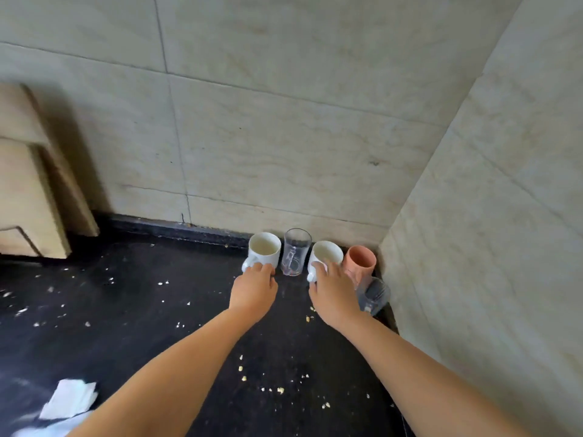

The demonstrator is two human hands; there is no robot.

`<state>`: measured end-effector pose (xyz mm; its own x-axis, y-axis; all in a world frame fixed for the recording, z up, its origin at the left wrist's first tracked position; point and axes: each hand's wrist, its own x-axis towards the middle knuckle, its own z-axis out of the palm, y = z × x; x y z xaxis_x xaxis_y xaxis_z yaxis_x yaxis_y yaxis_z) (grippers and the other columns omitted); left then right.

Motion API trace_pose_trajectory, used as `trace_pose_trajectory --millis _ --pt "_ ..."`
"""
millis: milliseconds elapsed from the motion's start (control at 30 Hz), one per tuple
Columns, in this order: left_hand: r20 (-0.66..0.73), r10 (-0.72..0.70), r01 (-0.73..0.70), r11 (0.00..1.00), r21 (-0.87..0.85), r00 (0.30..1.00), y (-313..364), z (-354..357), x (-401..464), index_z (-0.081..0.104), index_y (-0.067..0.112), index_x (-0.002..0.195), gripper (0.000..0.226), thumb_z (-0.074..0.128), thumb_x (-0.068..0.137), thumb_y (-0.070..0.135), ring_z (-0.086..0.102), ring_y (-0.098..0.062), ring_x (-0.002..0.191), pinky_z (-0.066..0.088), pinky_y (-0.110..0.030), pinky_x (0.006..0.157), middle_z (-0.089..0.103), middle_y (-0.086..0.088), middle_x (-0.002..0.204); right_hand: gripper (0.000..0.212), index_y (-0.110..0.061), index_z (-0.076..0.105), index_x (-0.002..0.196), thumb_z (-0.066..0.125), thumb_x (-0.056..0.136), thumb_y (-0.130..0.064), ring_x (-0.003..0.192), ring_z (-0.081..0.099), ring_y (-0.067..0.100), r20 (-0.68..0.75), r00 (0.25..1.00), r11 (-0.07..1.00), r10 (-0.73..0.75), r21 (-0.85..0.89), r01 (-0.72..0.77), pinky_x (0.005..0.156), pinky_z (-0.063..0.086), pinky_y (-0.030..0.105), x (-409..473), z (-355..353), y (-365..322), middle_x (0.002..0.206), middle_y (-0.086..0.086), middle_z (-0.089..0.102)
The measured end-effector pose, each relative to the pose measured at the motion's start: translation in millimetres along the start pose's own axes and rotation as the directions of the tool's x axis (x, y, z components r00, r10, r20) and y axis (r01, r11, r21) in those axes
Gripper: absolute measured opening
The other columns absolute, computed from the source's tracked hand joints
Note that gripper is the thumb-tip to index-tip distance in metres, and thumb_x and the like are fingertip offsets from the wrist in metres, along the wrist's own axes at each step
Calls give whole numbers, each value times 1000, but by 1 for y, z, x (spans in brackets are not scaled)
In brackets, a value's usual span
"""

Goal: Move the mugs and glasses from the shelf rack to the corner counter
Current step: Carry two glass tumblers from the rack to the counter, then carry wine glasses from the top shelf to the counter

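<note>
Two bare forearms were extended forward from the bottom edge of the view, converging slightly toward the far corner. The left hand was held palm down, knuckles upward, with its fingers curled forward round the handle side of the left white mug. The right hand was likewise turned palm down, set just to the right of the left hand and apart from it, with its fingers bent over the near side of the right white mug. Both wrists were kept nearly straight. No sleeves were seen on either arm.
</note>
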<state>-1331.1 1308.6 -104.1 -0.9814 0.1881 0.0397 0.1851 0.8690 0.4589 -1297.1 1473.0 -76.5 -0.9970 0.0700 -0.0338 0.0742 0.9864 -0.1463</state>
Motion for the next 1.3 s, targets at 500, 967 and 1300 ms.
trace_pose_trajectory --millis 500,967,1300 --pt "-376 -538 625 764 161 754 -175 -136 -298 54 13 114 27 39 95 25 52 -29 112 42 -39 91 57 -8 115 45 -16 35 141 34 100 -34 137 34 27 273 650 665 -709 -47 745 112 30 44 -129 26 -272 150 7 31" --pt "-554 -819 981 195 -17 153 -264 -227 -787 54 13 121 33 41 94 29 52 -29 115 45 -41 89 55 -9 121 42 -15 40 137 34 100 -34 128 43 28 291 -47 -26 -955 76 997 99 40 43 -532 71 -564 141 8 42" --pt "-548 -812 970 -84 -229 -200 -277 -270 -1029 56 16 113 25 42 96 29 57 -23 103 51 -38 88 59 -6 111 40 -15 44 133 36 99 -34 126 46 33 263 -337 -308 -904 145 940 99 41 47 -768 79 -685 136 11 47"
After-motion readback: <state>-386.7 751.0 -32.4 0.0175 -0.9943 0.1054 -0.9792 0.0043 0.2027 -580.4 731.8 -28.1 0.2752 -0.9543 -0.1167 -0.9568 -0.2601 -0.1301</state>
